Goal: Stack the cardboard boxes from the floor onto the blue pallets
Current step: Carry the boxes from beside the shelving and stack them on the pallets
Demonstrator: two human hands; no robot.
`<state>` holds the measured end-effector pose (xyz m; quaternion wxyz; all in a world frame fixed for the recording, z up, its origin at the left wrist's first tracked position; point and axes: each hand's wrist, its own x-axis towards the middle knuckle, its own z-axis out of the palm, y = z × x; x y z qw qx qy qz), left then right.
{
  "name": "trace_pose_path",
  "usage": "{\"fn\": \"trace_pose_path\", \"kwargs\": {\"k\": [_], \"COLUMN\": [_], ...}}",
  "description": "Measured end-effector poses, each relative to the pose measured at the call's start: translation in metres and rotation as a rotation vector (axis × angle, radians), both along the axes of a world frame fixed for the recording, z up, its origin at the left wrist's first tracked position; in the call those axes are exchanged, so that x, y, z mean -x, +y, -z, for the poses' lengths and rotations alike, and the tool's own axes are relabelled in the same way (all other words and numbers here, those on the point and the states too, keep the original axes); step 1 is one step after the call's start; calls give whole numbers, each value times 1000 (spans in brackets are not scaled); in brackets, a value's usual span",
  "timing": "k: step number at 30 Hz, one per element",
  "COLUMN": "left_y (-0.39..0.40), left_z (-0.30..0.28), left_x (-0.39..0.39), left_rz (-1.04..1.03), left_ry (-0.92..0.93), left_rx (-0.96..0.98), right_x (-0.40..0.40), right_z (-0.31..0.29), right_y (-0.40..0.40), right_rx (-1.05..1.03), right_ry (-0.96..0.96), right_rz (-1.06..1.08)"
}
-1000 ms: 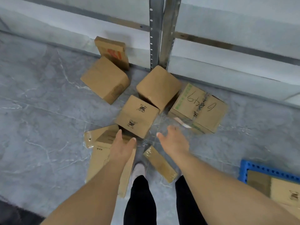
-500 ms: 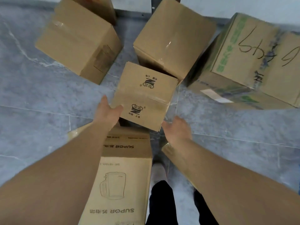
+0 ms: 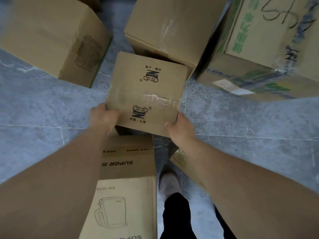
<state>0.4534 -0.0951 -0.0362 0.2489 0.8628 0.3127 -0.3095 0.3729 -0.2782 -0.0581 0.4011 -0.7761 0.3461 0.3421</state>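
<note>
Two hands, left hand (image 3: 103,116) and right hand (image 3: 181,129), are gripping the small taped box (image 3: 146,94) by its near corners, just beyond the SUPOR box (image 3: 124,169); lifting it clear is coming next.

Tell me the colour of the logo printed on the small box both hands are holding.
Black, on plain brown cardboard: the logo on the small box, clearest in the head view.

"SUPOR" stands on the long carton (image 3: 126,178) — "中国·上海" on the taped box (image 3: 146,94).
</note>
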Motion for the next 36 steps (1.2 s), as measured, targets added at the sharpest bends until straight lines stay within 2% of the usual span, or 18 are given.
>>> {"fn": "trace_pose_path", "kwargs": {"k": [6, 14, 23, 30, 36], "left_y": [-32, -71, -124, -173, -230], "left_z": [-81, -212, -362, -442, -493], "left_x": [11, 57, 118, 157, 200], "left_rz": [-41, -113, -94, 110, 351], "left_ry": [-12, -85, -110, -218, -227], "left_rx": [75, 146, 247, 421, 532], "right_x": [2, 16, 74, 146, 237], "right_z": [-81, -226, -376, -461, -522], "right_y": [-40, -101, -159, -194, -227], "right_rx": [-63, -89, -94, -24, 120], "right_ry": [-11, -69, -147, -317, -316], "right_rz": [88, 6, 22, 282, 562]}}
